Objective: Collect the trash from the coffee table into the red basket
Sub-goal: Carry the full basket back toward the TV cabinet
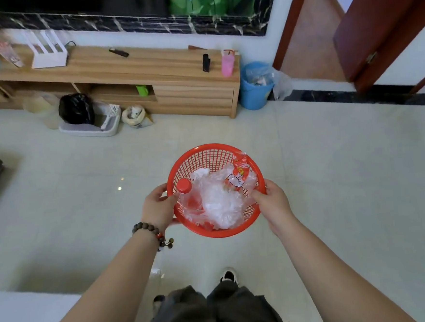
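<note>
I hold the round red basket (206,156) in the air over the pale floor, in the middle of the view. My left hand (157,207) grips its left rim and my right hand (272,202) grips its right rim. Inside lie a clear plastic bottle with a red cap (184,186), crumpled clear plastic bags (219,205) and a red-and-white snack wrapper (240,174). The coffee table is out of sight.
A wooden TV cabinet (149,67) runs along the far wall. A blue bin (254,87) with a liner stands at its right end. A grey litter tray (91,126) and a black bag (75,108) sit on the floor before it. An open door (383,23) is at the far right.
</note>
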### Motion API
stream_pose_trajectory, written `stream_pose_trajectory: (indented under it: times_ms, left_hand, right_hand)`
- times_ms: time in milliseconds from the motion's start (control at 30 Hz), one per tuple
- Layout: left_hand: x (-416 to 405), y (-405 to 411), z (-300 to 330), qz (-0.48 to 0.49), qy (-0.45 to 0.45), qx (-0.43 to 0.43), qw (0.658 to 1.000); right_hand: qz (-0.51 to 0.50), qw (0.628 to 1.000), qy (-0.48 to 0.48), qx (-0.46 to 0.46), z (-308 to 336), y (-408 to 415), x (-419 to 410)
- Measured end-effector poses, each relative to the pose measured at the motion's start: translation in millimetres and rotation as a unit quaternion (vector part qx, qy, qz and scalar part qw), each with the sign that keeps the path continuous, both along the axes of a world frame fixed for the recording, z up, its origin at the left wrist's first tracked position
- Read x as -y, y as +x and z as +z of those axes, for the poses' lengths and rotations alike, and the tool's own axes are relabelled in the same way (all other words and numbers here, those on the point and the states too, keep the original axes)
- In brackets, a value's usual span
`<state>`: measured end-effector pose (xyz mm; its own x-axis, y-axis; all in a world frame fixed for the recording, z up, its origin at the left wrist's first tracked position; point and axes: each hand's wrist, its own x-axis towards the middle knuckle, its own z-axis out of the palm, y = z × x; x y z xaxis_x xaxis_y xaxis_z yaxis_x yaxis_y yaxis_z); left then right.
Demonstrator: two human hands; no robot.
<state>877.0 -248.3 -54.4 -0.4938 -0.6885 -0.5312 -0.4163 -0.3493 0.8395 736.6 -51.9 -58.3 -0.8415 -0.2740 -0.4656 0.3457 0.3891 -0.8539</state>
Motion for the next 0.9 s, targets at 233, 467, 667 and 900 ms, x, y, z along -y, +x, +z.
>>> stream_pose_trajectory:
  times_ms: [233, 467, 667, 900]
  left_hand:
    - [91, -124, 7, 0.039, 0.000, -0.003, 0.999]
    - [213, -258, -37, 0.048, 0.029, 0.000, 0.998]
    - [332, -369, -72, 0.042, 0.084, 0.029, 0.995]
    - [427, -470, -127, 0.047, 0.152, 0.063, 0.985]
  right_hand:
    - [0.043, 0.999, -0.006, -0.012, 5, -143, 103]
    - [0.048, 0.999, 0.011, -0.005, -30, -279, 231]
    - [0.043, 0.997, 0.055, 0.036, -56, -390, 350]
    - [0.057, 0.991, 0.087, 0.090, -111, -491, 442]
